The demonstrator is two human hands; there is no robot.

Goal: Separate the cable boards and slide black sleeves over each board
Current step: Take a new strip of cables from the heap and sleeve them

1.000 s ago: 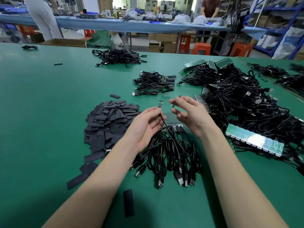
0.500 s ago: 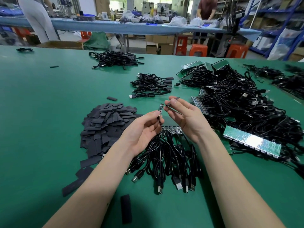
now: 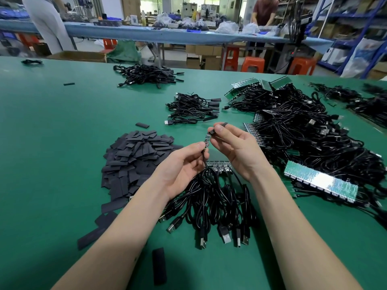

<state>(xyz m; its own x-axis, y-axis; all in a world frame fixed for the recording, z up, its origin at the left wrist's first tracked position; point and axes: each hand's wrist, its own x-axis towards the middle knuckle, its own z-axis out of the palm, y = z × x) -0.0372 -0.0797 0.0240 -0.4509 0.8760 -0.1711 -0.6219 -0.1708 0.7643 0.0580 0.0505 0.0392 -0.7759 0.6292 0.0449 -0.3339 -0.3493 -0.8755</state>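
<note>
Now mid-sleeving: one small separated board (image 3: 207, 139) raised above the green table (image 3: 52, 143), pinched at its cable end by the left hand (image 3: 184, 164), thumb and forefinger curled round the joint where the black lead drops away. Black sleeve (image 3: 217, 128) pinched between thumb and fingertips of the right hand (image 3: 234, 147), its open mouth touching the board's far tip, hardly slid on, if at all. Below the hands, a strip of joined boards (image 3: 217, 164) lying flat with its bundle of USB cables (image 3: 213, 206) fanned toward the viewer, seemingly not yet broken apart. To the left, a heap of loose sleeves (image 3: 136, 160), plenty in stock. Beyond the hands, a small pile of finished cables (image 3: 192, 109), ends already black-capped, and a further pile (image 3: 146, 75) farther back. To the right, a large tangle of unseparated panels and leads (image 3: 314, 143), one long green panel (image 3: 320, 183) at its near edge. By the look of it, early to middling: few done, far more left.
</note>
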